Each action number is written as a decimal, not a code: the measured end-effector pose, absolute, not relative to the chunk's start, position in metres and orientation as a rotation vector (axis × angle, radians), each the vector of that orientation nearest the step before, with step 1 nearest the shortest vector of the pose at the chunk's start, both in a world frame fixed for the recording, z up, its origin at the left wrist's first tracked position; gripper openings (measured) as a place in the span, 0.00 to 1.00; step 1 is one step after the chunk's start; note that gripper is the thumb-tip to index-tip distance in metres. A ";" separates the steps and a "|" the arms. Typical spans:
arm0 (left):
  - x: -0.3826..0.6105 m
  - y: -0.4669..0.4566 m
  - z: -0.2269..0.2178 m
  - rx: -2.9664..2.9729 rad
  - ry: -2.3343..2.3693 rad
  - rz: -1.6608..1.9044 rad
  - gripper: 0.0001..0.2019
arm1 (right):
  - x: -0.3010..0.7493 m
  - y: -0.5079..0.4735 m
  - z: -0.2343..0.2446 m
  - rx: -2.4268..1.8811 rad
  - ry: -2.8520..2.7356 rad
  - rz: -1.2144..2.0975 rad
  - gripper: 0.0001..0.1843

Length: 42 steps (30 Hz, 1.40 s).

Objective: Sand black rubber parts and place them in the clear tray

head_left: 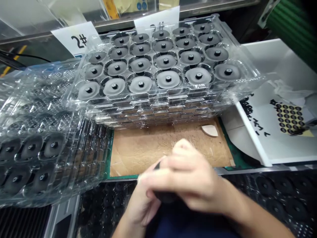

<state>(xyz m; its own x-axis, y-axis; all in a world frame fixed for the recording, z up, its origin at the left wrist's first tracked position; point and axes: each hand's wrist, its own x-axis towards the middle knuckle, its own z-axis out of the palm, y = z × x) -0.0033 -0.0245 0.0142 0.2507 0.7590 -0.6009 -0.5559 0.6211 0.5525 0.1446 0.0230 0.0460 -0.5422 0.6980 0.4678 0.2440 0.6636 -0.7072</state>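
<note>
Both my hands are closed together around a black rounded part [166, 197] in front of the cardboard sheet [138, 145]. My left hand [142, 198] grips it from the left and below. My right hand [195, 178] is wrapped over it from the right, its fingers blurred by motion. Most of the part is hidden behind the fingers. Beyond my hands stands a stack of clear plastic trays [158, 109]. The top tray holds rows of dark round discs [168, 79], each with a short centre post.
More clear trays [61, 155] with similar discs lean at left. A white bin [255, 138] at right holds small black pieces [247, 109] and a sheet of round stickers [289, 119]. A pale scrap [209, 130] lies on the cardboard. Paper signs [76, 38] stand behind; a green ribbed sleeve [292, 26] shows upper right.
</note>
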 end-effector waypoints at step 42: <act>-0.013 -0.016 0.010 0.157 0.935 1.201 0.25 | 0.175 -0.019 0.010 -1.321 -1.099 1.504 0.11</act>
<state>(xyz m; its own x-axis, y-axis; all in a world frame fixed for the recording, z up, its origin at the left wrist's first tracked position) -0.0131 -0.0159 0.0096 0.0503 0.8444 -0.5334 -0.7243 0.3986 0.5626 0.1746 -0.0193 0.0097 -0.1005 0.9587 -0.2662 -0.0376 -0.2711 -0.9618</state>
